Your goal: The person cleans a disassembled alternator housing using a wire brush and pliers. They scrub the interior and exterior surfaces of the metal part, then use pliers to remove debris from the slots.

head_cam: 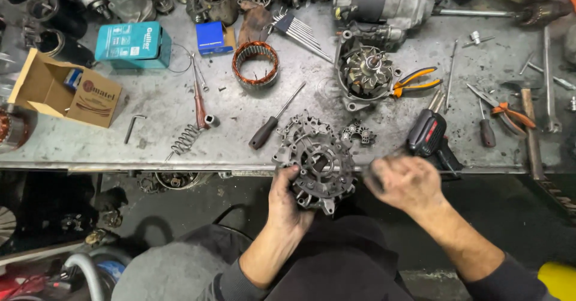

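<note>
Three packages at the left end of the grey metal surface (156,106): open brown cardboard box (63,89) lying on its side at the far left edge, red round mark and dark lettering on its face, a small blue-and-white carton inside; teal rectangular box (133,44) just behind it, white label panels on top; small dark blue box (211,38) with a white label, further right, beside a copper-wound stator ring (255,65).

Left hand (287,198) closed around the lower left rim of the grey cast alternator housing (317,160), thumb on top, fingers curled under. Housing held at the near edge of the surface, partly over the lap, open face up. Right hand (408,182) blurred, just right of the housing, fingers curled together; impossible to tell whether anything sits inside the grip or whether it touches the housing.

Behind the housing: one small dark rectifier piece (358,133), one black-handled screwdriver (275,120) lying diagonally, one rotor in its front housing (366,73). Two pliers: orange-handled pliers (415,81) touching the rotor housing, red-handled pliers (503,110) further right. One black and red soldering gun (429,134) near the right hand. One small dark-handled screwdriver (485,130) between gun and red pliers. One red-handled screwdriver (199,100) and one coil spring (186,138) left of centre, one hex key (133,126) near the cardboard box, a fanned set of hex keys (300,31) at the back. One long wrench (549,82) at the right edge.
</note>
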